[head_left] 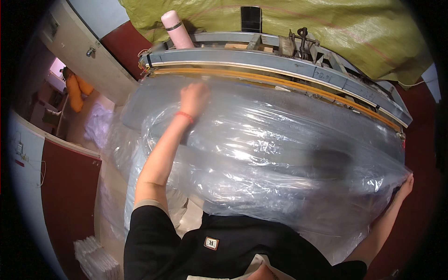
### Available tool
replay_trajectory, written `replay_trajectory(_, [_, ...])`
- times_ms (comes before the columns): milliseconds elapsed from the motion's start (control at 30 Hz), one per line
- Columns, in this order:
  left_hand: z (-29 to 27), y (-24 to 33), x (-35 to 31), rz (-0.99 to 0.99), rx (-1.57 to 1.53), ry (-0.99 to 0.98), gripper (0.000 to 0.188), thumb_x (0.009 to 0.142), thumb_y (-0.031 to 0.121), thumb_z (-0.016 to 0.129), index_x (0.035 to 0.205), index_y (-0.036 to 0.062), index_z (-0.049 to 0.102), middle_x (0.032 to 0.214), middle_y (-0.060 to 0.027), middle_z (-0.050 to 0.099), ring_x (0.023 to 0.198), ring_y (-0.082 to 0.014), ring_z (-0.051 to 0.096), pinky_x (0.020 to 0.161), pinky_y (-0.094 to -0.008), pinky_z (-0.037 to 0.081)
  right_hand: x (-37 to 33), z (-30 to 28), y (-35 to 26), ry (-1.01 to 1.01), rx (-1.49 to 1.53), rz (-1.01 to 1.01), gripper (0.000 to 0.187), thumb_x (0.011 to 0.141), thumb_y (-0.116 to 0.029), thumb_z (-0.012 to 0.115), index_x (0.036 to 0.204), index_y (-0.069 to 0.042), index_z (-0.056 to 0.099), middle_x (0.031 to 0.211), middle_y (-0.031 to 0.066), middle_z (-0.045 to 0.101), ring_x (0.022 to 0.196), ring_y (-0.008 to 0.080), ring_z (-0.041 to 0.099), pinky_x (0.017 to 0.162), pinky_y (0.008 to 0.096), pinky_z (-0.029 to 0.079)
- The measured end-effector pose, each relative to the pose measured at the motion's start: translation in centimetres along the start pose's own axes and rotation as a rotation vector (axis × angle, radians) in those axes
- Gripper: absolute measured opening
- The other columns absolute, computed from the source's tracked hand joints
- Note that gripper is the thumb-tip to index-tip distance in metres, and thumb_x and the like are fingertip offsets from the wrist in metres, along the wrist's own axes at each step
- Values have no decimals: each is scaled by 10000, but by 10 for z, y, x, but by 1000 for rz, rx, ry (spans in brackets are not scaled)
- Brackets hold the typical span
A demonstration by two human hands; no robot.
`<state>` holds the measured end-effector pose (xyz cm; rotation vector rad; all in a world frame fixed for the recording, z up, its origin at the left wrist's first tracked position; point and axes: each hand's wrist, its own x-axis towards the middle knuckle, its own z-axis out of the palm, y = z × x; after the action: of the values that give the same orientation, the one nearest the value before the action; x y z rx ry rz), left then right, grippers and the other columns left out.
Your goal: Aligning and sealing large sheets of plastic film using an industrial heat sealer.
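A wide, clear plastic sheet (252, 154) lies in wrinkled, shiny folds over a grey work surface (158, 91) and hangs down in front of my body. My left hand (193, 98), with a red band at its wrist, is over the sheet's far left part. Motion smears its fingers, so their hold is unclear. Out at the far right, my right hand (407, 184) is closed on the edge of the sheet, which draws to a point there. A long metal bar machine (224, 57) with an orange strip (261, 76) runs along the surface's far side.
A pink bottle (177, 31) stands behind the bar at the left, and dark metal clamp-like parts (303, 42) sit farther right. A yellow-green sheet (336, 28) hangs behind. Left are an open door (88, 51) and, lower, stacked clear plastic (95, 259).
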<state>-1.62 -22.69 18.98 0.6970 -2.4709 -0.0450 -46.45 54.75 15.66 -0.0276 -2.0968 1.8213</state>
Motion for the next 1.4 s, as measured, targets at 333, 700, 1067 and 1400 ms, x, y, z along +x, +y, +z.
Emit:
replay_trajectory(333, [-7,-2,4,12,-80,-106,116,662,166,656,706,91,580,713,-62,541,719,-253,522,696,-344,408,-27,-3,-28,105,23,19,303,828,-254,535,1001,-6,557,919,54,575,832,133,520,758,261,413])
replay_trajectory(700, [19,-56,36,-555,-795,395,124,795,156,485,715,61,477,641,16,445,555,-64,390,480,-207,320,-9,164,-33,137,-416,-307,237,804,-218,512,850,5,580,811,102,586,772,185,536,722,305,412])
replay_trajectory(1067, [74,-136,58,-501,-996,457,141,801,116,558,691,87,474,624,44,443,542,-42,374,501,-171,308,11,243,-14,136,16,-255,189,744,-166,641,749,-30,511,582,-1,516,475,60,436,434,199,337])
replay_trajectory(1400, [47,-100,55,-712,-1210,530,166,822,201,497,718,74,471,646,-3,461,591,-108,444,524,-237,415,0,236,-36,219,55,-52,144,834,-196,451,882,-61,441,625,85,533,421,168,517,356,261,360])
